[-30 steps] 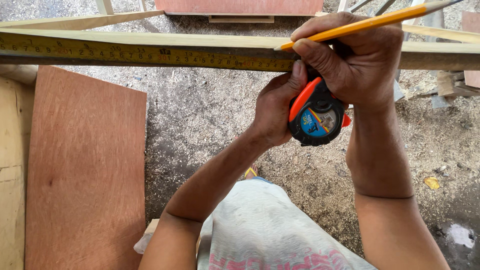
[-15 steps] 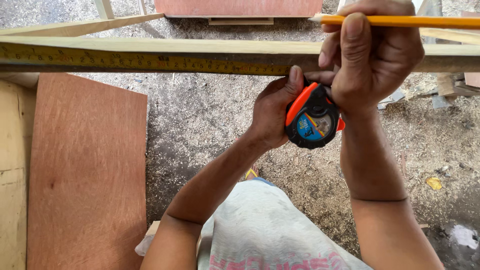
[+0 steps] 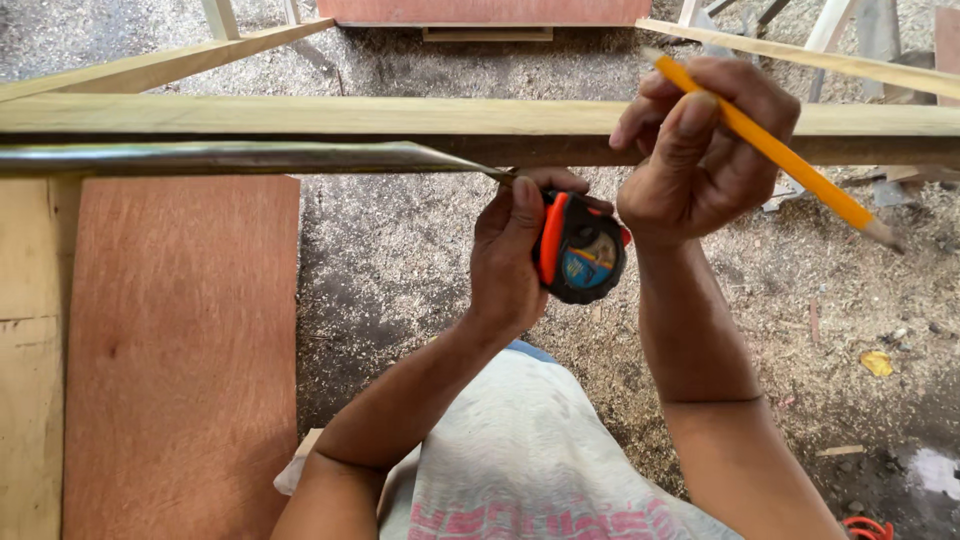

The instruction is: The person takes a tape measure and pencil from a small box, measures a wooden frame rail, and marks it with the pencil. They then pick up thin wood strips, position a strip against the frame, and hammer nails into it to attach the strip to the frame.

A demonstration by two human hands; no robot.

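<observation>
- Reddish-brown plywood sheet lies flat at 9 o'clock on the sawdust-strewn ground; a paler board edge runs just beside it at far left.
- Long pale timber batten spans the view at 12 o'clock; beneath it the tape blade, a second ago lying flat along the batten with its yellow marked face up, has now twisted over so only its shiny underside shows, blurred; I judge the measuring done and the blade drawing back toward its case.
- Left hand, at centre, is closed round the black-and-orange tape measure case, thumb along the orange side; the case hangs just below the batten.
- Right hand, at 1 o'clock, pinches the yellow pencil; earlier its tip lay level near the batten; now the hand has lifted clear and the pencil slants down toward 3 o'clock, off the wood.
</observation>
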